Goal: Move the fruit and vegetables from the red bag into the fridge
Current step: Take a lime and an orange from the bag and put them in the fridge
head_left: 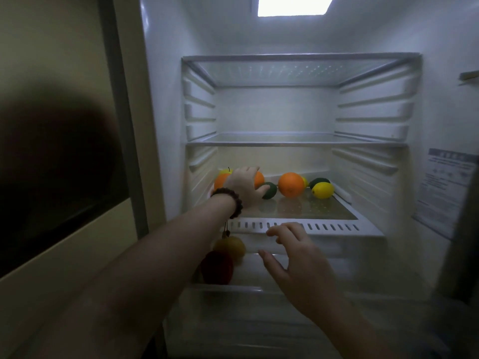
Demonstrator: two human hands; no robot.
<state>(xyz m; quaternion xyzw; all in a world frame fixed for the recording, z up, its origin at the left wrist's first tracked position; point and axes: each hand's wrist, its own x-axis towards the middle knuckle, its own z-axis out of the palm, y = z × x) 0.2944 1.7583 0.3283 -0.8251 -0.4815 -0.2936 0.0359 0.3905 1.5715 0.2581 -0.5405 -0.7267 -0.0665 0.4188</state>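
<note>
The fridge stands open before me. On its lower glass shelf [324, 212] my left hand [245, 185], with a bead bracelet on the wrist, wraps over an orange [259, 178] at the left. Behind it sits a yellow apple [225, 171], and a dark green fruit [269, 190] lies beside my fingers. Further right are a second orange [291, 184], a lemon [322, 190] and another dark green fruit [319, 181]. My right hand [298, 260] hovers, fingers spread and holding nothing, in front of the shelf's white slotted edge. The red bag is out of view.
Below the shelf, a clear drawer [298, 288] holds a yellow fruit [230, 246] and a red one [217, 267]. Two upper glass shelves [298, 143] carry nothing. A cream cabinet panel [64, 242] is at left; the door with a label [445, 187] is at right.
</note>
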